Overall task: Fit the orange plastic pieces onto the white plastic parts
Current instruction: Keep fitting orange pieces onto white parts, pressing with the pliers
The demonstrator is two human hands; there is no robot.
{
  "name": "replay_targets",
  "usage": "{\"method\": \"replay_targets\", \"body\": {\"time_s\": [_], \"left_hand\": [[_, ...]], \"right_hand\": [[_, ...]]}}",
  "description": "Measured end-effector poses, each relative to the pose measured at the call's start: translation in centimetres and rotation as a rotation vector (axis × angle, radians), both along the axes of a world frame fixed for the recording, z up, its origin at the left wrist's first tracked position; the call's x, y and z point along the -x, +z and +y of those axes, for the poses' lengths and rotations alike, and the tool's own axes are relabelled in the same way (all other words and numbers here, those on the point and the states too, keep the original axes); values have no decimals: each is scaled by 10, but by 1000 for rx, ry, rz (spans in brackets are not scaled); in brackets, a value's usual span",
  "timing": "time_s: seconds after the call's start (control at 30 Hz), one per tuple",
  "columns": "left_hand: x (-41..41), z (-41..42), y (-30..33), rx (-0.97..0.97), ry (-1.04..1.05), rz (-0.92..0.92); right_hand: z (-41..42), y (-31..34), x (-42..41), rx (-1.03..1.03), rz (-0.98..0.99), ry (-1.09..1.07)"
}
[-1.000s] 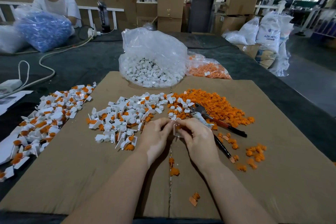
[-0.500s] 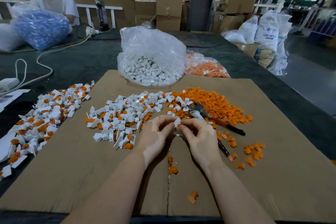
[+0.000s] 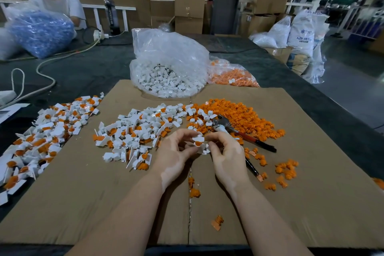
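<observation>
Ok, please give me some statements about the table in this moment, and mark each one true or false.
1. Both hands, the left hand and the right hand, hold a white part between them. True.
2. The pliers are in the right hand. False: they lie on the cardboard, beside the loose orange pieces.
3. The clear bag of white parts stands behind the cardboard's piles. True.
4. The bag of orange pieces lies to the left of the white bag. False: it lies to its right.
5. The blue-filled bag is on the cardboard. False: it sits far back on the left, off it.
</observation>
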State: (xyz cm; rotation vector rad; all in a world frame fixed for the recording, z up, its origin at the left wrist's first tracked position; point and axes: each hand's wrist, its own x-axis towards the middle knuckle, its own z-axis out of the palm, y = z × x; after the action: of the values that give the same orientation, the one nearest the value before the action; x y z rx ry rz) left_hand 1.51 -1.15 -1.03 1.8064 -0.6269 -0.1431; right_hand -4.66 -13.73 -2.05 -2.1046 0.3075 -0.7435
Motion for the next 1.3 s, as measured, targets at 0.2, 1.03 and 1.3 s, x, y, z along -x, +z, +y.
{"method": "replay_targets", "body": {"time_s": [0.2,1.03,1.3], "left_hand": [[-1,-1,-1,3,-6,-6],[-7,-14,-7,-489,411,-122],[-3,-12,-11,-455,342,-372]], "right_hand": [[3,1,2,143,-24,46],[4,3,4,193,23,-79],[4,4,3,259,33,-84]]}}
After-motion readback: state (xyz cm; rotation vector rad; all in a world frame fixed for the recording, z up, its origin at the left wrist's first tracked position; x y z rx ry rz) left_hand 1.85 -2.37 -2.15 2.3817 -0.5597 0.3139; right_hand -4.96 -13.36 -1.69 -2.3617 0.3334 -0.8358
